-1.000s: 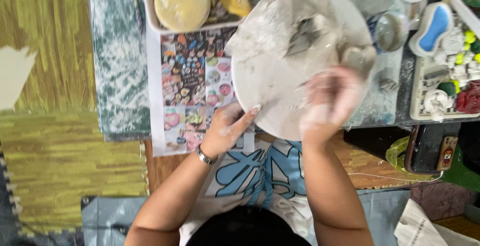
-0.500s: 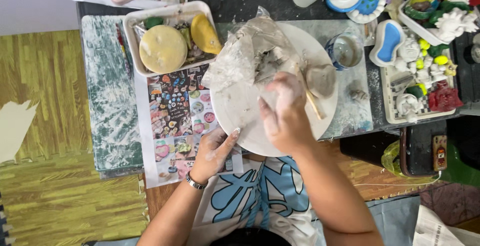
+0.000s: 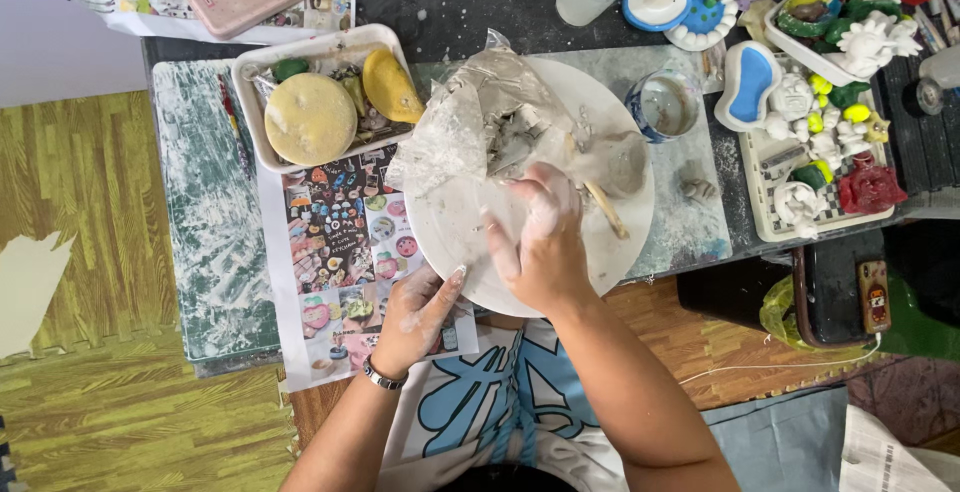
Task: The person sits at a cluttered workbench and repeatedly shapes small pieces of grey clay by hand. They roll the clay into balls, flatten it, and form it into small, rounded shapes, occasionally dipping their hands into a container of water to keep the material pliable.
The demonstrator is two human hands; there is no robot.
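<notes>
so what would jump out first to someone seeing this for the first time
Most likely the big round white board at the centre, smeared with grey clay, with the right hand pressing down on it while the left hand steadies its near edge. Next, the white tray at upper left holding a round yellow sponge, and the cluster of brightly painted figurines on the right of the table.

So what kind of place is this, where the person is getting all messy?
Probably a clay craft workspace. The right hand, dusted white, presses on a round white board smeared with grey clay, the left hand steadies its edge, and a tray of painted clay figures sits nearby.
</notes>
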